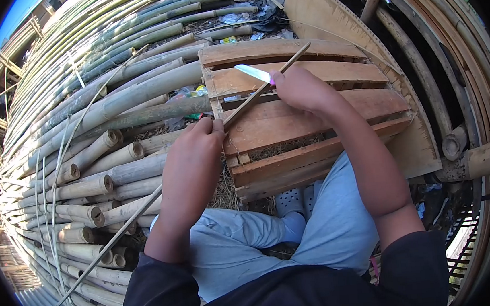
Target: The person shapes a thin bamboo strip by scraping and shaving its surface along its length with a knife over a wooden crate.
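Outdoors, felled bamboo poles (154,92) lie heaped beyond and to the left of a slatted wooden crate (295,127), which stands just before the seated person's knees. A long thin stick (246,104) slants over the crate from well outside its left edge to its far edge, grasped by the left hand (194,151) at that left edge. Over the far slats, the right hand (303,88) grips a knife (253,73), its blade beside the stick and aimed toward the far left corner; whether it cuts in, I cannot tell.
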{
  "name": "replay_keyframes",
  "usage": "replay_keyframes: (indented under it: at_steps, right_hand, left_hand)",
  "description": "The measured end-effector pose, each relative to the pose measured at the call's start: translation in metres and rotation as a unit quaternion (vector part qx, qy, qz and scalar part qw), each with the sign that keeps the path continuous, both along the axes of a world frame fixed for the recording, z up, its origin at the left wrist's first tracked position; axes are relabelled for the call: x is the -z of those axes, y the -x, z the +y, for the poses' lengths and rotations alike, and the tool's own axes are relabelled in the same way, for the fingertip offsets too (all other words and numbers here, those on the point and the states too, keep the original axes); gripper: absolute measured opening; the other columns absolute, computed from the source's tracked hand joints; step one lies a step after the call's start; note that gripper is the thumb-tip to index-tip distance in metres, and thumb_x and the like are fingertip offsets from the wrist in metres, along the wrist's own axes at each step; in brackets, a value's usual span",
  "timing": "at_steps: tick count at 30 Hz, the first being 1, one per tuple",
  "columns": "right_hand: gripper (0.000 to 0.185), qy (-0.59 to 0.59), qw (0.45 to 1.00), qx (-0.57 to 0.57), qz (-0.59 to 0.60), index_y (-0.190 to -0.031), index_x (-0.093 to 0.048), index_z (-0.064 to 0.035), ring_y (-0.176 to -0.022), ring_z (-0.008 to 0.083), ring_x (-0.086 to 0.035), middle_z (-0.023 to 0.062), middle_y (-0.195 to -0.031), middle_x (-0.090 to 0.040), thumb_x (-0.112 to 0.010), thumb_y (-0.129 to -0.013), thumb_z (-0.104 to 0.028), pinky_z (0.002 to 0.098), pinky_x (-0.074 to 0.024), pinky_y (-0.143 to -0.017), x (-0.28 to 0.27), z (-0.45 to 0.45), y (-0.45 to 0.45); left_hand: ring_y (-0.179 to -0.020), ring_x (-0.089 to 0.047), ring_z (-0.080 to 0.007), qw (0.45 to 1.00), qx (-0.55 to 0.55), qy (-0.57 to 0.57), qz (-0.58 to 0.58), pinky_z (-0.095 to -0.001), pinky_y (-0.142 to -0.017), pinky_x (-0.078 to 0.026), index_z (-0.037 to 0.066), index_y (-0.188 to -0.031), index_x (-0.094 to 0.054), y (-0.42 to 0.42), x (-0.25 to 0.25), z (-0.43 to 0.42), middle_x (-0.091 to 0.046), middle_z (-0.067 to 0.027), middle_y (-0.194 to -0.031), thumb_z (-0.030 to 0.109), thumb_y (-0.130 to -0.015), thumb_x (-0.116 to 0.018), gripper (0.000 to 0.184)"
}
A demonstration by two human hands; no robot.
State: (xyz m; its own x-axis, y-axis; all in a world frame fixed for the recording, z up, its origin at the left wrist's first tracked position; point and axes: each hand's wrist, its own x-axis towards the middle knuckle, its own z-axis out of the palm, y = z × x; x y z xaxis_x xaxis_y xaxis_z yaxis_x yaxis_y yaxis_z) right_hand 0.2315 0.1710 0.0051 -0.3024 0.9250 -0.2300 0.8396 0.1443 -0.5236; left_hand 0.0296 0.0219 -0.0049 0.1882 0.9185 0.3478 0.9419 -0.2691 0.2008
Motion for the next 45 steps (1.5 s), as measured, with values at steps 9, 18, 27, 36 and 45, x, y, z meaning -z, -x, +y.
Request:
replay_keyframes:
  at_steps: [9,18,27,36,45]
  right_hand:
    - [0.052,-0.007,0.999,0.005,-0.048,-0.105,-0.072,0.0021,-0.066,0.0265,-0.063,0.0177,-0.075,-0.066,-0.038,-0.110,-0.037,0.0449,-0.0523,-0.073,0.011,-0.007,0.013]
    - [0.057,0.076,0.997,-0.015,-0.010,-0.104,-0.070,0.0060,-0.065,0.0267,-0.063,0.0149,-0.072,-0.065,-0.039,-0.110,-0.041,0.0448,-0.0527,-0.072,-0.009,-0.016,0.017]
    - [0.056,-0.024,0.999,-0.025,-0.030,-0.106,-0.071,0.0054,-0.085,0.0387,-0.069,0.0252,-0.088,-0.071,-0.037,-0.110,-0.039,0.0471,-0.0531,-0.085,0.009,0.009,0.002]
    - [0.061,-0.041,0.996,-0.075,-0.035,-0.098,-0.070,0.0095,-0.085,0.0435,-0.069,0.0298,-0.086,-0.069,-0.040,-0.108,-0.042,0.0501,-0.0503,-0.091,-0.001,-0.003,0.010]
    - [0.058,-0.044,0.998,-0.042,-0.029,-0.096,-0.071,0.0074,-0.080,0.0417,-0.069,0.0272,-0.084,-0.069,-0.037,-0.111,-0.037,0.0495,-0.0529,-0.081,0.002,-0.022,0.023]
  left_hand:
    - [-0.086,-0.065,-0.0354,1.000,-0.010,-0.002,0.022,-0.0465,-0.076,-0.051,-0.002,-0.100,-0.065,-0.006,-0.004,-0.004,-0.060,-0.0152,-0.086,0.003,-0.090,-0.060,0.012]
    - [-0.088,-0.065,-0.0353,0.999,-0.019,-0.001,0.025,-0.0458,-0.077,-0.051,-0.002,-0.102,-0.065,-0.007,-0.002,-0.004,-0.061,-0.0153,-0.088,0.002,-0.088,-0.060,0.015]
    - [-0.093,-0.064,-0.0330,0.998,0.004,0.036,0.044,-0.0437,-0.080,-0.055,-0.006,-0.109,-0.063,-0.005,-0.008,-0.004,-0.061,-0.0156,-0.094,-0.002,-0.082,-0.060,0.027]
    - [-0.086,-0.064,-0.0349,1.000,-0.004,-0.004,0.017,-0.0459,-0.077,-0.051,-0.001,-0.102,-0.065,-0.006,-0.003,-0.004,-0.059,-0.0154,-0.087,0.002,-0.088,-0.059,0.016]
    - [-0.087,-0.065,-0.0352,1.000,-0.016,-0.005,0.017,-0.0461,-0.077,-0.051,-0.001,-0.102,-0.066,-0.007,-0.002,-0.003,-0.060,-0.0155,-0.087,0.002,-0.089,-0.060,0.015]
